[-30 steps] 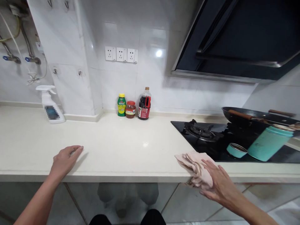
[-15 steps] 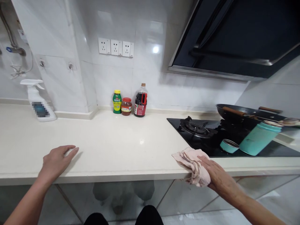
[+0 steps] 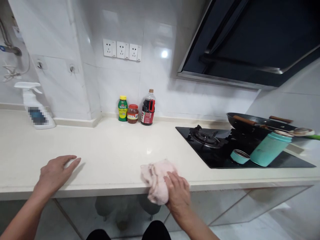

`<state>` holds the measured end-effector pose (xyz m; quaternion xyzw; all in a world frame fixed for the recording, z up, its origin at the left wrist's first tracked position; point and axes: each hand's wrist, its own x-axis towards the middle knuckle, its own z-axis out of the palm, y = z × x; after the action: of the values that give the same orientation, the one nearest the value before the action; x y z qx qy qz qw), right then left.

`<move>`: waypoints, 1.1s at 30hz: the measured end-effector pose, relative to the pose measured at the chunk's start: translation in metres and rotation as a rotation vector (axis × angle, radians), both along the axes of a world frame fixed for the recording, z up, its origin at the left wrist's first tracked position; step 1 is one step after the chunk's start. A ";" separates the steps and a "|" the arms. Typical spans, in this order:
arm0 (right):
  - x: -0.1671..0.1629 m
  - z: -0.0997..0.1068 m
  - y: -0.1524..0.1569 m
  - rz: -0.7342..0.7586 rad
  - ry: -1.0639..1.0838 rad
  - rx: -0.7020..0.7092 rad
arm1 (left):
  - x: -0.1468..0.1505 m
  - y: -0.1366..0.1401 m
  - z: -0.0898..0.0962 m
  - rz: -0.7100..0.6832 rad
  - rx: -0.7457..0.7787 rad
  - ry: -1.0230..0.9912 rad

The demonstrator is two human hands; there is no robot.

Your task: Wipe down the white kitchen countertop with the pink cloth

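Note:
My right hand (image 3: 178, 193) presses a crumpled pale pink cloth (image 3: 158, 181) onto the front edge of the cream countertop (image 3: 107, 160). Part of the cloth hangs down over that edge, and the fingers curl over its right side. On the left, my left hand (image 3: 53, 173) is held near the counter's front edge with thumb and index finger apart and nothing between them. Whether it touches the surface I cannot tell.
A black gas hob (image 3: 225, 153) at right bears a wok (image 3: 250, 121), a tilted turquoise flask (image 3: 271, 150) and its cup lid (image 3: 240, 156). By the wall stand a green bottle (image 3: 122, 109), a red-lidded jar (image 3: 132, 114), a dark sauce bottle (image 3: 148, 110) and a spray bottle (image 3: 37, 108).
My right hand has slid left along the counter's front edge with the cloth, away from the hob. My left hand stays in about the same place. The view has shifted slightly.

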<state>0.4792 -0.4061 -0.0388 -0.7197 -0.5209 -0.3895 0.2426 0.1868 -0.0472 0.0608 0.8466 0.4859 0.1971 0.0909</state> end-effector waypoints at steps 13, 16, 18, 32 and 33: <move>-0.130 0.010 0.160 0.341 -0.142 -0.081 | -0.006 0.012 -0.002 0.026 0.049 -0.042; -0.100 0.016 0.128 0.389 -0.186 0.023 | -0.008 0.012 0.000 0.024 0.036 -0.022; -0.072 0.018 0.096 0.389 -0.160 0.032 | -0.008 0.012 0.001 0.021 0.022 -0.021; 0.173 -0.017 -0.161 -0.150 0.006 -0.197 | -0.001 -0.009 0.008 -0.028 0.060 0.082; 0.182 -0.019 -0.169 -0.168 0.008 -0.196 | -0.001 -0.011 0.008 -0.032 0.063 0.087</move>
<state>0.6616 -0.5754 -0.0582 -0.7827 -0.4933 -0.3528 0.1395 0.1859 -0.0578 0.0686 0.8645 0.4695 0.1737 0.0460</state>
